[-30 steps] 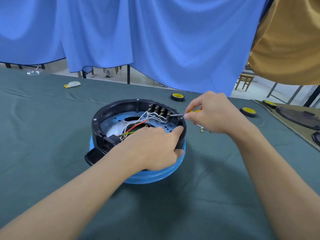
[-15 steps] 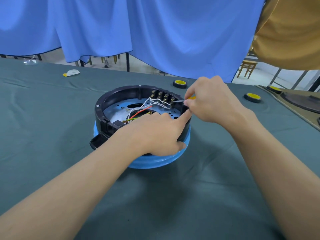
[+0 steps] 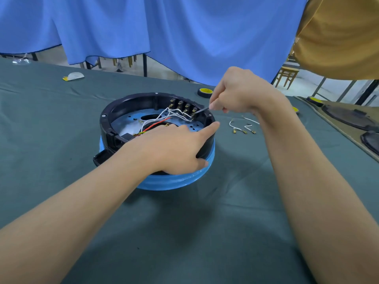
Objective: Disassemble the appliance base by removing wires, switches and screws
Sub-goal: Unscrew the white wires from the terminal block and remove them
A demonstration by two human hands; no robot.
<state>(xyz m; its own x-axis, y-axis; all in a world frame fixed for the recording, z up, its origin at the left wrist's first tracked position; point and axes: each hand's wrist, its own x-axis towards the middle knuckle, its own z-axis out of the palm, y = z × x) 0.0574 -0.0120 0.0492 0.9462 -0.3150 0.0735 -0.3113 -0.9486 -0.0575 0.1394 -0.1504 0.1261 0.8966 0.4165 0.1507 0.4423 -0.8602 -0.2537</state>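
Poking at the switches (image 3: 182, 106)
Right hand (image 3: 240, 93) pinches a screwdriver (image 3: 202, 110), tip at the rightmost one; left hand (image 3: 174, 148) grips the appliance base (image 3: 105, 121) rim

The desk (image 3: 205, 232) is covered by a dark green cloth (image 3: 51, 124), lightly creased. The round base (image 3: 176, 181) is set near the middle. A few loose white wires (image 3: 240, 127) are laid just right of it, apart from its rim. A black and yellow tape roll (image 3: 205, 92) is placed behind the base, and a white and yellow scrap (image 3: 73, 76) is left far to the left. At the right edge a tan mat (image 3: 328, 113) is spread, with dark discs (image 3: 346, 116) laid on it.
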